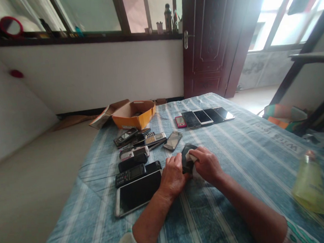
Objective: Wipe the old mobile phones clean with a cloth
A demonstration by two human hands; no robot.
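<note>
My left hand (174, 175) is closed around a dark phone (186, 157), held just above the blue striped cloth. My right hand (207, 164) presses a small white wipe (191, 157) against the phone's face with pinched fingers. Both hands meet near the middle of the table (251, 148). Just left of them lie a large smartphone (138, 192) and several old keypad phones (131, 174).
A row of several smartphones (203, 117) lies at the far side. An open orange cardboard box (135, 115) sits at the far left corner. A yellowish spray bottle (309, 184) stands at the right. A silver phone (173, 140) lies ahead of my hands.
</note>
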